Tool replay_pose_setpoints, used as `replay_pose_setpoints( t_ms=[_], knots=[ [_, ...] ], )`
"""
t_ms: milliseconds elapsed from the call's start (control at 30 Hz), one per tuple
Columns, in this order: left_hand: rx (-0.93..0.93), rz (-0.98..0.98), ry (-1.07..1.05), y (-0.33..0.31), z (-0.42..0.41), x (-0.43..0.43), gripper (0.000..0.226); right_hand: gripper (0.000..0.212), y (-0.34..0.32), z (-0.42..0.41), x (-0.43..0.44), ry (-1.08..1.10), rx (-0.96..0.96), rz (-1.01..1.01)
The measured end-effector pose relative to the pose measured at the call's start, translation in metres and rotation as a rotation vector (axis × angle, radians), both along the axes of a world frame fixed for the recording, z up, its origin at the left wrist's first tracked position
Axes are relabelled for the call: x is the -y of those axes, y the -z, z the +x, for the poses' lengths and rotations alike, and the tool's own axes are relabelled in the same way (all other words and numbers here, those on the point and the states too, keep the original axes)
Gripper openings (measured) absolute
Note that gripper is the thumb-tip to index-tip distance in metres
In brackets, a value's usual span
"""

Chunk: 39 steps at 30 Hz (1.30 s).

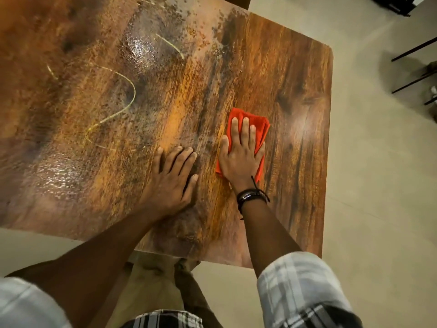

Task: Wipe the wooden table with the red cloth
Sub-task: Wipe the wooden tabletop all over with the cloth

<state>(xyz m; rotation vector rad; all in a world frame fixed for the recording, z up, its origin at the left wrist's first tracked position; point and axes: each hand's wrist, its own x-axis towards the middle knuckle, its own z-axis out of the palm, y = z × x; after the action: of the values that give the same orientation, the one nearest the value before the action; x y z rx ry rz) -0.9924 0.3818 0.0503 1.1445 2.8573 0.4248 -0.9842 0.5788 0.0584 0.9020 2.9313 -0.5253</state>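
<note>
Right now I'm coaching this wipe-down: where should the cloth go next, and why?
Probably slide the red cloth left across the wooden table. The right hand presses it flat near the drier right side, while wet, speckled patches lie to the left, beyond the left hand resting flat.

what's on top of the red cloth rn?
The right hand, flat, fingers spread, pressing the cloth onto the table. Only the cloth's edges show; its middle and the wood under it are covered.

Dim warm light, glare on wet table (283,67), blurred edges.
</note>
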Motion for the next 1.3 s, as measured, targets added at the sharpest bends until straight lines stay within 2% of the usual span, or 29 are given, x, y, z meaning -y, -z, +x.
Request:
replay_pose_setpoints(
  t_ms=[167, 300, 400, 533, 767, 933, 1100, 1300],
  knots=[
    [-0.028, 0.006, 0.01, -0.001, 0.001, 0.0, 0.053, 0.057, 0.003, 0.072, 0.065, -0.016, -0.109, 0.089],
    [-0.004, 0.004, 0.013, -0.002, 0.0, 0.0, 0.053, 0.06, -0.003, 0.143, 0.108, -0.109, -0.041, 0.055],
    [0.018, 0.01, 0.019, -0.003, -0.001, 0.001, 0.054, 0.059, -0.002, 0.195, 0.091, -0.104, -0.041, 0.075],
    [0.028, 0.014, 0.025, -0.003, 0.001, 0.001, 0.053, 0.062, -0.002, 0.239, 0.034, 0.069, -0.042, 0.131],
    [0.031, -0.021, 0.023, -0.004, 0.0, 0.002, 0.054, 0.06, 0.0, 0.221, 0.058, 0.22, -0.032, 0.128],
    [0.032, 0.004, 0.023, -0.004, 0.0, 0.002, 0.052, 0.059, -0.006, 0.2, 0.125, 0.084, -0.019, 0.044],
    [0.153, 0.24, -0.045, -0.002, -0.001, 0.003, 0.049, 0.058, 0.001, 0.162, 0.162, -0.121, -0.031, 0.072],
    [0.261, 0.424, -0.126, 0.0, -0.005, 0.003, 0.051, 0.058, 0.002, 0.07, 0.109, -0.05, -0.059, 0.086]
  ],
)
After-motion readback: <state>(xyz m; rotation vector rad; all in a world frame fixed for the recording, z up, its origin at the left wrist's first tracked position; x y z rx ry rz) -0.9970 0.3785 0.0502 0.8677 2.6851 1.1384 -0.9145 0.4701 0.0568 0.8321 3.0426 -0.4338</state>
